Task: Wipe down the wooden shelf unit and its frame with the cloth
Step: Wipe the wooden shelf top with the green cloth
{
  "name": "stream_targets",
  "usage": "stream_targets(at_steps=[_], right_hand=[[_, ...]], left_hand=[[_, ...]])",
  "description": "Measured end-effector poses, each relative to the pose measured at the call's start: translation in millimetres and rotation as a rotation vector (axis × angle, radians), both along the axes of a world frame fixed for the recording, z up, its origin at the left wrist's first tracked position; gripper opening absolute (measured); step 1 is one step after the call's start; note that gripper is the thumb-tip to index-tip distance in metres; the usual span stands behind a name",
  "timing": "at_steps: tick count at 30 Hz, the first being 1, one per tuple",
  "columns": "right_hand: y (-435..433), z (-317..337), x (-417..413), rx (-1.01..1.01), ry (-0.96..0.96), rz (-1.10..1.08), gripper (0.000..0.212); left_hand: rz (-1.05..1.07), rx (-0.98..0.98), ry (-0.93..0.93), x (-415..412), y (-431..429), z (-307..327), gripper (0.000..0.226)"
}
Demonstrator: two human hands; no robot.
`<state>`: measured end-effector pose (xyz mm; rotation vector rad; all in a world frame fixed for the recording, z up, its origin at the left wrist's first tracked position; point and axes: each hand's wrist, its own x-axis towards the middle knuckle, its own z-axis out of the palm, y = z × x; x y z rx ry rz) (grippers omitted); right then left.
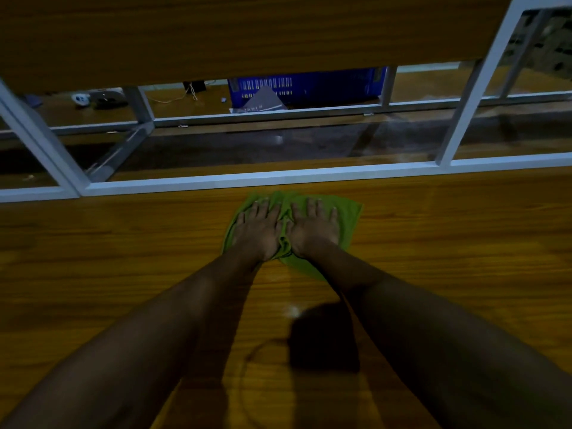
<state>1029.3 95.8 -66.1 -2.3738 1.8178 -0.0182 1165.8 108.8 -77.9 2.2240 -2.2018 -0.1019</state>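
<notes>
Both bare arms are reaching forward over the wooden shelf (pixel 123 258), and the green cloth (pixel 349 212) is lying on its top surface, out ahead of the person, with its far edge just beside the white frame rail (pixel 216 181) that is running across the back of the board. The left grip (pixel 258 230) is pressing down on the left half of the cloth, palm down, fingers (pixel 264 205) lying straight and slightly spread, not curling round anything. The right grip (pixel 314 229) is doing the same on the right half, flat and stretched out, fingertips pointing toward the rail. The two are sitting side by side, thumbs nearly meeting, and the cloth is bunching into a small ridge between them. A corner of green is showing out past the right grip.

A dark shadow (pixel 325 335) is falling on the wood between the forearms. Beyond the rail, a white upright (pixel 476 88) is slanting up on the right, and an upper wooden board (pixel 247 32) is filling the top of the view. Under that board, a blue crate (pixel 325 85) is standing well back, with a grey sheet (pixel 263 102) leaning in front of it.
</notes>
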Motion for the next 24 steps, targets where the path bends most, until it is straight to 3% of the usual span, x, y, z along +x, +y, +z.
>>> stream_targets(at_steps=[20, 24], right_hand=[[182, -6, 9, -0.025, -0.063, 0.097, 0.059], [215, -9, -6, -0.044, -0.079, 0.094, 0.068]], left_hand=[[0.066, 0.009, -0.022, 7, 193, 2, 0.057], [0.042, -0.007, -0.006, -4, 225, 2, 0.058]])
